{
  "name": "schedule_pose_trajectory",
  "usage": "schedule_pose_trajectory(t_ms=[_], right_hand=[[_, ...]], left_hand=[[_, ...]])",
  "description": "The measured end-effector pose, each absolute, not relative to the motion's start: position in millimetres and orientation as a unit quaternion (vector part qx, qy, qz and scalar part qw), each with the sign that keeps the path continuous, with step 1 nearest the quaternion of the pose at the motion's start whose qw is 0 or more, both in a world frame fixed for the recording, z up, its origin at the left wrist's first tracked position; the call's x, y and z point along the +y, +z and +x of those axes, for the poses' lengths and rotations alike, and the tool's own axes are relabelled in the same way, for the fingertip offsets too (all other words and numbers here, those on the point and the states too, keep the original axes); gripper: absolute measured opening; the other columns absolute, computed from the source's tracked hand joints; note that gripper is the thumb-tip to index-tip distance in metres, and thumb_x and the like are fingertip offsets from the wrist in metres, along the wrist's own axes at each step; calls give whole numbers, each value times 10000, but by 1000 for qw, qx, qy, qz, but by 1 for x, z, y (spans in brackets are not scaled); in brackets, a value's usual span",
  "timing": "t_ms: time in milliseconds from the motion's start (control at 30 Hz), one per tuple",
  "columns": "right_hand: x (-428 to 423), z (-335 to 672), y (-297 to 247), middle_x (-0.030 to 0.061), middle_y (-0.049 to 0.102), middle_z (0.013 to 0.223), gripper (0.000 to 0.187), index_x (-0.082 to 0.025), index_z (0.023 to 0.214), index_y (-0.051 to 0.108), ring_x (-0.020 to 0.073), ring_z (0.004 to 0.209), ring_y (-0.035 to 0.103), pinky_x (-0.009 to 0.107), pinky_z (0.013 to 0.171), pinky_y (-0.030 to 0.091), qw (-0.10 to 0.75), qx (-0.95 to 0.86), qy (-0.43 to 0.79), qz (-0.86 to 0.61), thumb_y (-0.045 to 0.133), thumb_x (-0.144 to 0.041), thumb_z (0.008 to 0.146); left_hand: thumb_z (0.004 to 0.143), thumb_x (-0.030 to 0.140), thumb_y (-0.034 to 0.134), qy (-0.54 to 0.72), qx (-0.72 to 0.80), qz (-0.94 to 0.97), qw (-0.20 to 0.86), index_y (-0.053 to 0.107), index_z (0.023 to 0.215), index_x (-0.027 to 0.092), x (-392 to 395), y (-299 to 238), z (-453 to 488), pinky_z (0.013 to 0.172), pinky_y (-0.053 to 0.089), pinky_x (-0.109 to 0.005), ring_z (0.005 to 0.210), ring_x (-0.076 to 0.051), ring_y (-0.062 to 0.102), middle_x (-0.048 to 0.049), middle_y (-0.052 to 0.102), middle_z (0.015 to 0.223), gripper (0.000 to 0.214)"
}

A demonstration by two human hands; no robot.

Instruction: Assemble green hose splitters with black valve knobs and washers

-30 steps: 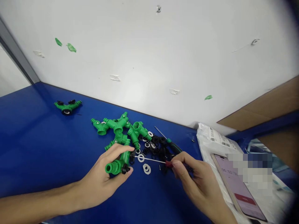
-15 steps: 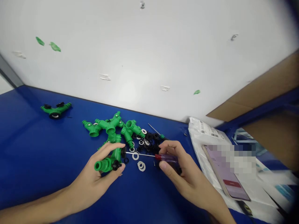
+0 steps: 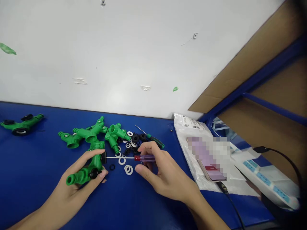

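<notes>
My left hand (image 3: 76,182) grips a green plastic hose splitter (image 3: 82,176) with small black valve knobs (image 3: 93,173), one of them facing right. My right hand (image 3: 165,172) is closed around the purple handle of a screwdriver (image 3: 145,158). The screwdriver's shaft lies level, and its tip meets the right-facing black knob (image 3: 103,157). Just below the shaft lie a black ring (image 3: 112,167) and white washers (image 3: 128,170). Beyond my hands, several more green splitters (image 3: 90,137) are heaped on the blue table.
A green-handled screwdriver (image 3: 155,140) lies behind loose black caps (image 3: 135,138). At the far left sits a splitter with black fittings (image 3: 21,130). To the right, a phone (image 3: 211,166) rests on a white plastic mailer (image 3: 192,123), beside a power strip (image 3: 266,182).
The view has swung to the right, so everything appears further left and the power strip shows. Both hands keep their hold, with the screwdriver tip still at the knob.
</notes>
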State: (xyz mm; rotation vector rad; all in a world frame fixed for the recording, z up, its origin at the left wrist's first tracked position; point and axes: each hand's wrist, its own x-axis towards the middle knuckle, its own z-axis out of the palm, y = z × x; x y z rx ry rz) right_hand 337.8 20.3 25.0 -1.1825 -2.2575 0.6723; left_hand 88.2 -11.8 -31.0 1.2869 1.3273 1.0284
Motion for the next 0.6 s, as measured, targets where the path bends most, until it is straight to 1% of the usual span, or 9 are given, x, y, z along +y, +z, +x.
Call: schedule_pose_trajectory(t_ms=[100,167,267,333,367,400,467,533,600], right_hand=[[21,342,26,0,697,826,88,-220,1017,537,146,664,652,246,600,455,260,-827,270,-419,586,-240,946],[23,343,23,2,705,795,69,-212,964,573,140,640,645,232,572,430,283,-823,268,-413,598,-276,953],[26,342,19,-15,629,642,217,-189,838,604,121,524,544,236,511,348,268,-837,218,-425,564,-354,973],[26,339,19,-34,539,558,314,-183,759,587,111,476,468,246,500,311,240,-849,198,-427,494,-360,1001],[26,338,19,-37,520,550,326,-181,756,586,108,473,454,247,500,306,233,-852,199,-426,471,-352,1008],[25,337,21,-36,529,564,312,-179,780,596,107,482,459,245,504,313,230,-852,204,-424,463,-342,1010],[24,337,24,-21,601,646,236,-181,854,623,110,542,515,234,537,361,244,-848,218,-417,491,-313,997],[26,343,28,-11,651,708,183,-192,881,645,115,592,562,226,568,407,285,-834,220,-419,529,-299,975],[35,354,30,-7,660,696,203,-200,850,659,126,591,576,231,561,429,342,-797,188,-461,546,-332,955]], left_hand=[[801,457,731,418,534,534,505,555,1279,274,-13,-30,90,761,635,-281,750,-205,731,-17,735,859,541],[794,475,729,421,538,527,505,584,1243,274,-16,-28,93,755,632,-276,750,-202,722,-18,728,863,513],[772,514,731,439,565,497,491,611,1205,275,-20,-20,99,766,624,-285,763,-208,712,-14,720,855,509],[753,524,743,446,576,485,484,606,1205,283,-21,-15,102,776,618,-290,757,-210,712,-9,726,852,530],[748,523,748,447,578,482,484,604,1204,286,-21,-14,102,779,616,-290,753,-210,713,-6,729,850,533],[749,520,748,446,578,480,486,602,1202,289,-20,-14,101,780,614,-289,752,-211,715,-4,731,847,529],[758,504,749,441,569,482,500,600,1206,287,-17,-16,98,775,615,-293,760,-218,720,-9,735,842,519],[762,473,761,436,545,491,522,592,1222,276,-14,-20,94,754,622,-308,774,-235,724,-24,737,847,529],[760,432,777,444,520,491,540,570,1235,271,-11,-22,92,720,628,-325,785,-250,725,-34,730,864,543]])
